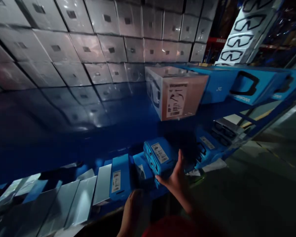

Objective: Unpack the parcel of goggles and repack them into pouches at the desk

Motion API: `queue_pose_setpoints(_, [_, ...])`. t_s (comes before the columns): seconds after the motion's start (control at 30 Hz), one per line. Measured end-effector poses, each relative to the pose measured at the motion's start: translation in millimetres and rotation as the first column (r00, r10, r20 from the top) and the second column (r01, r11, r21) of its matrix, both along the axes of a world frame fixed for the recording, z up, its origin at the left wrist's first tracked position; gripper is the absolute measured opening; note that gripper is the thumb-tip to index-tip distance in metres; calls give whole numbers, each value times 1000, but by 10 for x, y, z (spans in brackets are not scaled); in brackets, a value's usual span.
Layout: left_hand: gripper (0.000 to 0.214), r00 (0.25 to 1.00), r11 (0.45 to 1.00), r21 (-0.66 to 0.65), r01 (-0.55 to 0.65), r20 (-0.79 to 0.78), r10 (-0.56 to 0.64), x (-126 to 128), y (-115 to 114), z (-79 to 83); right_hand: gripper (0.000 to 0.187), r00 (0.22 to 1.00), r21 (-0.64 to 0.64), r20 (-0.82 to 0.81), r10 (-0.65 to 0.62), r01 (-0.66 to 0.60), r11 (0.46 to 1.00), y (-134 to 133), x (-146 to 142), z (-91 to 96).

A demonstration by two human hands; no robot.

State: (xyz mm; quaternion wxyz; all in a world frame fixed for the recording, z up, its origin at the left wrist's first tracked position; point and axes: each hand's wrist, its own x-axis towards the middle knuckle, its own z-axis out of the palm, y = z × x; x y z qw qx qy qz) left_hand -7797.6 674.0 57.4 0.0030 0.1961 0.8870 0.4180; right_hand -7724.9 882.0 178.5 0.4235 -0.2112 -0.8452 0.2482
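Observation:
My right hand is at the near end of a tilted blue box with a white label on top. Its thumb presses the near left corner and the fingers lie along the right side. Layered edges show on that box's left side. My left hand is lower and to the left, close to the near end of another labelled blue box. Its fingers are dark and blurred, so their grip is hidden. Between these two boxes sits a further blue box, partly covered.
Grey and white cartons line the lower shelf at left. A blue upper shelf surface carries a pinkish labelled carton and blue printed cartons. Plastic-wrapped boxes are stacked behind. Dark floor lies at right.

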Motion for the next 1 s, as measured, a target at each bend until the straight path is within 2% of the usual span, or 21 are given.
queue_pose_setpoints(0.07, [21, 997, 995, 64, 82, -5, -82, -69, 25, 5, 128, 999, 40, 1, -49, 49, 998, 4, -105, -81])
queue_pose_setpoints(0.1, [22, 997, 992, 98, 74, -37, -70, -74, 28, 0, 124, 998, 54, 0, -64, 64, 996, 16, -126, -120])
queue_pose_setpoints(0.13, [24, 996, 992, 127, 18, -86, -7, -63, 29, -13, 119, 997, 63, 0, -71, 71, 995, 34, -132, -149])
queue_pose_setpoints(0.2, [39, 952, 967, 147, -210, -192, 236, -9, 23, -67, 111, 998, 80, 1, -55, 55, 995, 83, -113, -172])
queue_pose_setpoints(0.27, [68, 844, 889, 118, -443, -278, 458, 41, 15, -151, 104, 999, 101, -5, -38, 39, 994, 140, -89, -168])
queue_pose_setpoints(0.33, [97, 771, 818, 42, -574, -310, 557, 44, 4, -247, 100, 999, 136, -28, -28, 31, 990, 193, -78, -168])
queue_pose_setpoints(0.43, [115, 750, 773, -47, -632, -288, 596, -33, -6, -364, 101, 998, 185, -68, -14, 27, 982, 243, -78, -192])
queue_pose_setpoints(0.53, [118, 720, 748, -41, -662, -311, 620, -112, 21, -424, 102, 996, 201, -85, -15, 32, 979, 257, -76, -211])
queue_pose_setpoints(0.67, [116, 713, 760, -6, -650, -350, 607, -149, 90, -447, 102, 995, 235, -100, -15, 39, 971, 251, -72, -204])
queue_pose_setpoints(0.73, [109, 725, 772, 53, -633, -310, 615, -173, 93, -438, 101, 996, 218, -91, -20, 39, 975, 243, -67, -201])
queue_pose_setpoints(0.83, [90, 762, 778, 157, -609, -158, 628, -244, 10, -382, 99, 997, 158, -68, -22, 32, 987, 228, -55, -203])
queue_pose_setpoints(0.9, [83, 762, 751, 237, -616, -60, 645, -307, -95, -300, 98, 998, 94, -56, -28, 33, 995, 221, -43, -207])
queue_pose_setpoints(1.0, [84, 714, 641, 381, -667, 80, 696, -392, -285, -96, 98, 998, 4, -46, -38, 38, 999, 220, -24, -222])
